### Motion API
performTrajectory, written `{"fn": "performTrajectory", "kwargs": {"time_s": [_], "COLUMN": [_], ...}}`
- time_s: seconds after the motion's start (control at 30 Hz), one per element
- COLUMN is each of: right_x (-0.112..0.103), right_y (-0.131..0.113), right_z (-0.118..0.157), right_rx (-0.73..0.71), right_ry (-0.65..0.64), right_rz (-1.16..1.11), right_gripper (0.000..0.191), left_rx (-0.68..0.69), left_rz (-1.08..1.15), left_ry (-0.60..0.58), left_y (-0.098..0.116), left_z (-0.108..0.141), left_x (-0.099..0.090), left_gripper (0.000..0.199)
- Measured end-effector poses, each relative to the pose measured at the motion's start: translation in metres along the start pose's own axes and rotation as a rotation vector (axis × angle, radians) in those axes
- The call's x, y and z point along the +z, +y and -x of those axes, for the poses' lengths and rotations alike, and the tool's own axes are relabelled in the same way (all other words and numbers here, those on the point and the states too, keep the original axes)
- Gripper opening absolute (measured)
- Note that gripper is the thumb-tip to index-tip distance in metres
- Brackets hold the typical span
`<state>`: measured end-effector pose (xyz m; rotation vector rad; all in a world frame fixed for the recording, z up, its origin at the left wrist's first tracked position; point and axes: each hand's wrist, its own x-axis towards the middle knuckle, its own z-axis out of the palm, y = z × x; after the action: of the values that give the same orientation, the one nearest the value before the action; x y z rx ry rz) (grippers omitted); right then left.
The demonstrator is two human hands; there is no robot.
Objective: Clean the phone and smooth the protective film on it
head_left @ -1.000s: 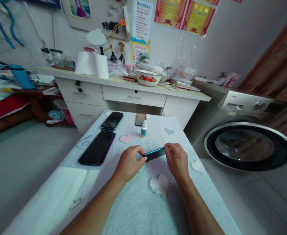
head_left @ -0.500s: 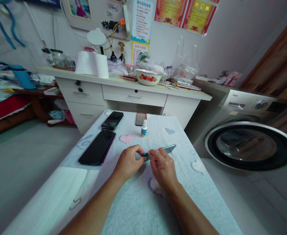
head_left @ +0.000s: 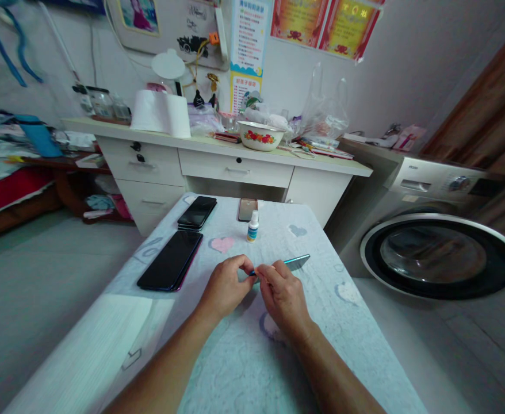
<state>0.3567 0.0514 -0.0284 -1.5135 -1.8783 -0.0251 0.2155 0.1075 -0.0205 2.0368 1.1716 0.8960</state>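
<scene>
A thin smartphone with a teal edge is tilted just above the cloth-covered table. My left hand grips its near left end between thumb and fingers. My right hand is closed in a pinch against the phone's edge, close to the left fingertips. Whatever lies between the right fingertips is hidden or too small to name. The right hand covers the middle of the phone. Beyond the hands a small white spray bottle with a blue label stands upright.
Dark phones lie at the table's left: a large pair and a farther stack. Another phone lies near the back edge. Behind are a white desk with a flowered bowl and, at right, a washing machine.
My right hand has slid slightly left along the phone's edge, nearer the left fingertips. The left hand and phone have stayed almost still.
</scene>
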Motion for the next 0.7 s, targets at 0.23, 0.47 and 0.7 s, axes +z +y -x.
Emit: {"fn": "performTrajectory", "kwargs": {"time_s": [0.23,0.47,0.7], "right_x": [-0.008,-0.013,-0.015], "right_y": [0.016,0.028,0.039], "right_z": [-0.002,-0.004,-0.005], "right_rx": [0.056,0.1,0.117], "right_ry": [0.057,0.108,0.142], "right_rz": [0.021,0.069,0.09], "right_gripper": [0.02,0.021,0.022], "left_rx": [-0.02,-0.052,-0.02], "left_rz": [-0.033,-0.02,0.036], "left_ry": [-0.004,-0.016,0.005], "left_y": [-0.001,0.001,-0.002], "left_z": [0.001,0.001,0.0], "left_x": [0.001,-0.001,0.0], "left_gripper": [0.003,0.005,0.014]}}
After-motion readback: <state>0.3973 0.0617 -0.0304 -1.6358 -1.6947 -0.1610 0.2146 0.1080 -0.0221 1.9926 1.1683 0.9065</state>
